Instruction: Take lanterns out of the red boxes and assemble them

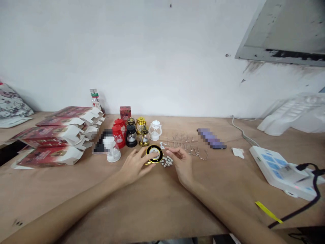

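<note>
My left hand (135,165) grips a small black-and-gold lantern (154,154) lying on its side on the wooden table (157,206), its round end turned toward me. My right hand (180,161) is just right of it, fingers curled in a pinch at the lantern's rim; what they pinch is too small to make out. A little heap of small white pieces (167,161) lies between the two hands. Behind stand several finished mini lanterns: red (119,134), black (131,136), gold (142,132) and white (155,130).
Flattened red-and-white cartons (54,139) are stacked at the left. A row of thin wire handles (189,145) lies behind my right hand. A white device (278,169) with a black cable sits at the right, and a small red box (125,112) stands by the wall.
</note>
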Demonstrator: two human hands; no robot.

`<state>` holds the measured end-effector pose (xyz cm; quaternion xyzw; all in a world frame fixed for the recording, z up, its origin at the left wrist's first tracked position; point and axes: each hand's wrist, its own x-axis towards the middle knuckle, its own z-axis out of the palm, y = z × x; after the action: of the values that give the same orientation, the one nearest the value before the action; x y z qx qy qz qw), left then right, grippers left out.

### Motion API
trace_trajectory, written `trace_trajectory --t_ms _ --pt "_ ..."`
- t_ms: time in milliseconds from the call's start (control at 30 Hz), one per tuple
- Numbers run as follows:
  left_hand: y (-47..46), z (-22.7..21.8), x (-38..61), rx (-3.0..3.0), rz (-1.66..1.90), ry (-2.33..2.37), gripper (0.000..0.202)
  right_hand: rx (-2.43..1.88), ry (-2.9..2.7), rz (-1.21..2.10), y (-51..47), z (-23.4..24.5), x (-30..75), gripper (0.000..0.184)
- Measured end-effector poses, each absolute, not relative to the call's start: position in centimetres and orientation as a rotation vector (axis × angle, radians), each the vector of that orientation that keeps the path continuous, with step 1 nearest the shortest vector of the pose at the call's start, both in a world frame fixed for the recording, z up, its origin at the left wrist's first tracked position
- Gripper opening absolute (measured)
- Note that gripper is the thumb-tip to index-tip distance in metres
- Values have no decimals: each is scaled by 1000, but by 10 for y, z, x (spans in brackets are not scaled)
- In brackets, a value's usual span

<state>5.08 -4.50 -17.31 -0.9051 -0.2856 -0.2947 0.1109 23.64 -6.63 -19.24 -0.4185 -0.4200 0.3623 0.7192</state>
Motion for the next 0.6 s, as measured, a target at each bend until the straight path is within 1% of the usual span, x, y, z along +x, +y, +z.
trace_trajectory --t_ms 100,167,300,367,433,600 --pt "-45 -181 47 -2618 -895 -783 30 -945 -1019 599 -70 -192 236 20" --pt "-46 -185 45 -2628 -906 -737 32 -961 -1093 530 -74 -189 236 17" --pt "-49 -189 45 -2762 -964 -733 43 -943 -1303 426 -86 -184 234 7" --pt "-50 -190 46 -2841 -993 -820 49 -902 -1439 345 -91 -184 234 8" --pt "-52 -189 47 -2888 -983 -901 51 -863 -1568 241 -95 -184 237 12" --pt "-51 -189 47 -2875 -975 -867 45 -802 -1759 4 -97 -183 241 13"
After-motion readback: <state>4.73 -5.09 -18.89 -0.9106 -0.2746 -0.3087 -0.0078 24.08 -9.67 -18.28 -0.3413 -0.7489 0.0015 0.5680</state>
